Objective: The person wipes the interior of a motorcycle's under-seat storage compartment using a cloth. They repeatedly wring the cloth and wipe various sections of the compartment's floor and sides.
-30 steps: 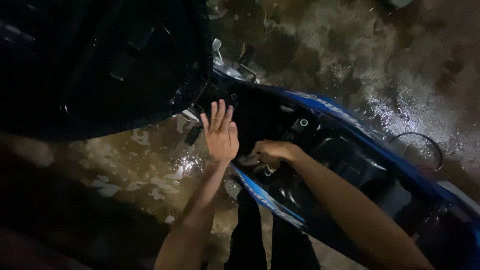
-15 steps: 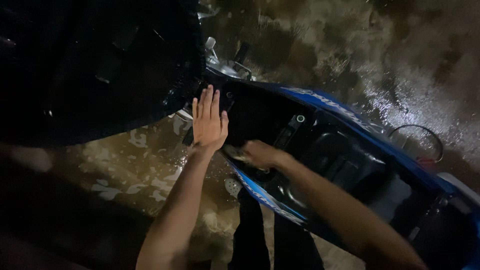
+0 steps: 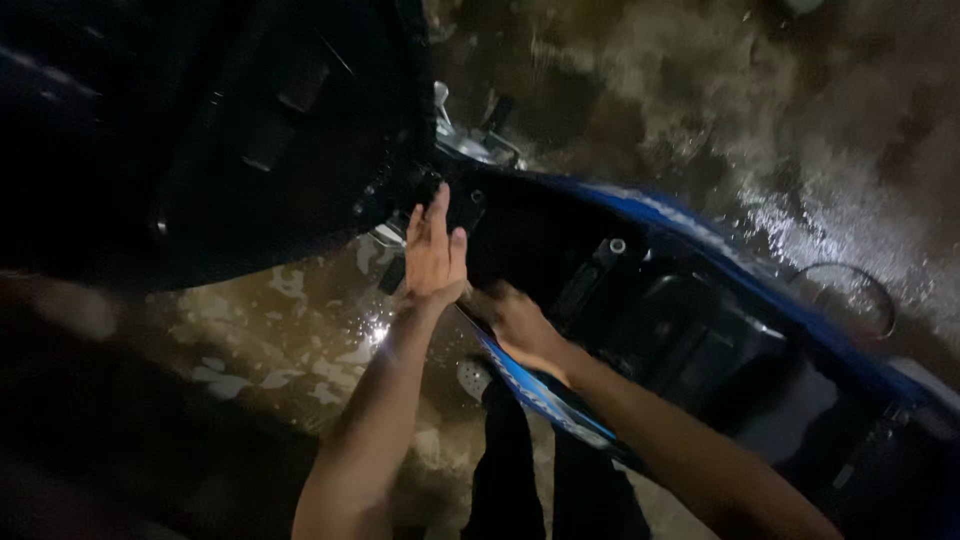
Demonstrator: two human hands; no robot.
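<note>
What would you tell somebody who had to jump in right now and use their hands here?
Left hand: flat, fingers spread, against the raised black seat near its hinge; it grips nothing.
Right hand: blurred, reaching into the open black compartment of the blue scooter; whether it holds anything cannot be told.
Done: seat is up, compartment open.
Left: whatever sits inside the compartment is too dark to make out.
The ground around is wet and shiny.
</note>
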